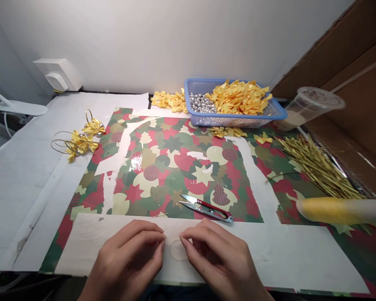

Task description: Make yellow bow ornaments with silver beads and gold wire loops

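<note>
Directly forward, snips (213,207) block the right hand (219,253).

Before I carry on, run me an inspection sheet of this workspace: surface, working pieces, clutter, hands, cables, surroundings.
Surface: patterned sheet with torn white patches; white paper strip along the front edge.
Working pieces: thin loop between the hands; snips with blades apart; blue basket holding yellow pieces and silver beads.
Clutter: dry stalks, clear cup and yellow-and-white cylinder, all right.
Left hand: fingertips together; anything held unclear.
Right hand: thumb and finger pinched at the loop.
Cables: white cord, far left.
Surroundings: white wall behind; brown cardboard at right.
</note>
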Demonstrator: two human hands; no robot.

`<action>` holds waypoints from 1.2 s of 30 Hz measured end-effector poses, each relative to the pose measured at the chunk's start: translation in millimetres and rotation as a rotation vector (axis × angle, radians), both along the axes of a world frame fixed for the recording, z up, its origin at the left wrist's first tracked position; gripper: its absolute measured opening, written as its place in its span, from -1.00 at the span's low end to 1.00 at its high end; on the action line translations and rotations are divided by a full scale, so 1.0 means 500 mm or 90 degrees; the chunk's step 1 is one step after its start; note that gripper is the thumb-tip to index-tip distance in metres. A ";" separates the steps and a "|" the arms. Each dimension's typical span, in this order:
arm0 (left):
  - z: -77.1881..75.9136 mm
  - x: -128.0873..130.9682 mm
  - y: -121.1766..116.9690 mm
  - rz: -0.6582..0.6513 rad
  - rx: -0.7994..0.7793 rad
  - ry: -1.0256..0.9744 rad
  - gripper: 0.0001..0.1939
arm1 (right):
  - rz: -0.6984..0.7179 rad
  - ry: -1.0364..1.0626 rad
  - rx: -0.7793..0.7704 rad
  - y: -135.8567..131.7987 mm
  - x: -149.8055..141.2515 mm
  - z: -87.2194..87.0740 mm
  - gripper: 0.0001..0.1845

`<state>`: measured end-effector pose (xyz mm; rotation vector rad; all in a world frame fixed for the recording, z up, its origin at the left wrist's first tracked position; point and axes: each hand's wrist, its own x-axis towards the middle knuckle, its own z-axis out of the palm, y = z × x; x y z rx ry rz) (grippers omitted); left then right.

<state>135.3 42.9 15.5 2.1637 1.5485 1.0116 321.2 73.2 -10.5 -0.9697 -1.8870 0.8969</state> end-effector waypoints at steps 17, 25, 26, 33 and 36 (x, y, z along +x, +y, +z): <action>-0.002 -0.018 0.055 0.015 -0.114 0.135 -0.80 | -0.100 0.014 -0.121 0.008 0.002 0.016 -0.87; -0.005 0.022 0.026 0.125 -0.119 0.021 -0.87 | -0.149 0.083 -0.108 -0.002 0.002 0.013 -0.88; -0.002 0.031 0.021 0.135 -0.118 -0.010 -0.89 | -0.155 0.097 -0.104 -0.004 0.002 0.013 -0.87; 0.002 0.087 0.004 0.200 -0.094 -0.221 -0.91 | -0.149 0.120 -0.049 -0.005 0.020 0.018 -0.85; 0.001 0.097 0.000 0.241 -0.127 -0.314 -0.88 | -0.125 0.122 -0.018 -0.005 0.025 0.018 -0.80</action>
